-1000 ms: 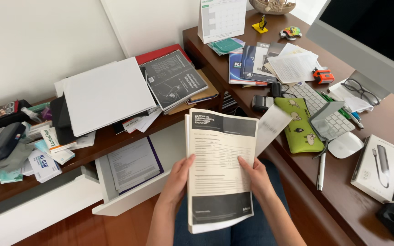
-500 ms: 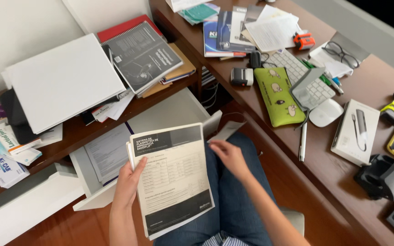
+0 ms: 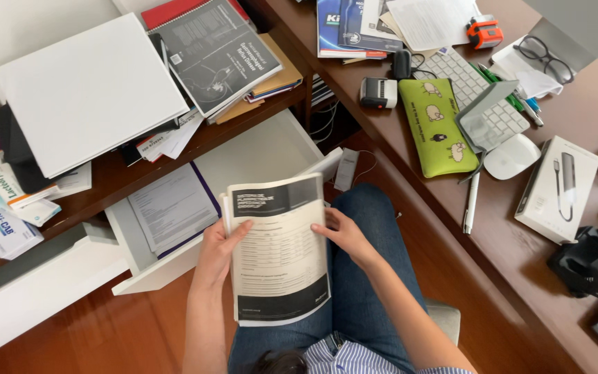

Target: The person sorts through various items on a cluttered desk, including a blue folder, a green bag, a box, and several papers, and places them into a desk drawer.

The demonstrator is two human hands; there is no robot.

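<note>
We are holding a booklet [image 3: 278, 249] lengthwise over our lap, top edge pointing toward the open drawer [image 3: 243, 156]; left hand [image 3: 217, 248] and right hand [image 3: 342, 235] are gripping its sides.

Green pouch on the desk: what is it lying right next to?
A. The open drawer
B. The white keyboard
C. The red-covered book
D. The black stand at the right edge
B: the green pouch with its animal pictures lies flat on the desk alongside the white keyboard, well apart from the open drawer near which both hands hold the stapled papers.
</note>
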